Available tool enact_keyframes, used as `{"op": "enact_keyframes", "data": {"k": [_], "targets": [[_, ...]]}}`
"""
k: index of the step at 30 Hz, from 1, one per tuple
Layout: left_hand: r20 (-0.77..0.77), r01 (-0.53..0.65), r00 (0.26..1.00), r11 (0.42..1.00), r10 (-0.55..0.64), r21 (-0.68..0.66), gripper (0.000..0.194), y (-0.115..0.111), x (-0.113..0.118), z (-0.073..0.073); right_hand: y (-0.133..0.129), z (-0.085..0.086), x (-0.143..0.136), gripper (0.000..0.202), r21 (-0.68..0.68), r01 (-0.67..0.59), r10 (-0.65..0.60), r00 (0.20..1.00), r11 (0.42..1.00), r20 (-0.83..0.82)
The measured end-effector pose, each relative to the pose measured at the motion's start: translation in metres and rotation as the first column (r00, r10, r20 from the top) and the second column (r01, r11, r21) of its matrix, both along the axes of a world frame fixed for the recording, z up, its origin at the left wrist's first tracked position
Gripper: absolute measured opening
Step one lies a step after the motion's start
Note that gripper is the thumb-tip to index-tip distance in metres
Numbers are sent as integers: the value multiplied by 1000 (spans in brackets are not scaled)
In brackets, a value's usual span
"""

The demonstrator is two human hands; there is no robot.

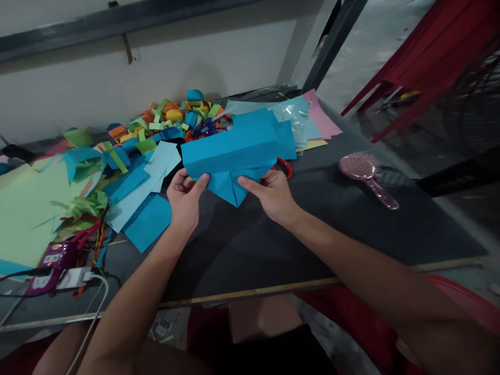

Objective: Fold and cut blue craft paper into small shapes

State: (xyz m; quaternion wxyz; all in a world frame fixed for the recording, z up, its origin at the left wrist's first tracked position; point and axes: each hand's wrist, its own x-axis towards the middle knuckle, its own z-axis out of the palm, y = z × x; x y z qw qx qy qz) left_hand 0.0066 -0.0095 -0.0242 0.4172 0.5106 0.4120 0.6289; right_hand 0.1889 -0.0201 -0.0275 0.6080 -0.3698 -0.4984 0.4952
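A folded piece of blue paper (230, 148) is held up above the dark table, with a long flat band across its top and a pointed flap facing me. My left hand (185, 195) pinches its lower left edge, thumb on the near side. On the lower right, my right hand (273, 192) grips it the same way, thumb near the middle crease. The fingers behind the paper are partly hidden. Just past the right hand, the red handle of some tool (284, 167) shows from under the blue paper.
Small folded paper pieces (172, 115) in several colours are heaped along the wall. Blue and pale sheets (148, 224) lie left of my hands, beside a purple device (52, 263) with a white plug and cable. A pink hairbrush (365, 172) rests on the right; red chairs (433, 57) stand beyond.
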Motion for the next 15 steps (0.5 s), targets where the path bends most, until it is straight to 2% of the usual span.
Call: {"op": "enact_keyframes", "data": {"k": [5, 10, 15], "targets": [[36, 61, 998, 997, -59, -38, 42, -5, 6, 0, 0, -2, 0, 24, 5, 34, -34, 999, 999, 20], [-125, 86, 988, 995, -93, -60, 33, -13, 11, -1, -2, 0, -2, 25, 10, 37, -37, 998, 999, 43], [-190, 33, 981, 999, -37, -23, 33, -17, 11, 0, -6, 10, -3, 25, 62, 88, -90, 995, 994, 39]]}}
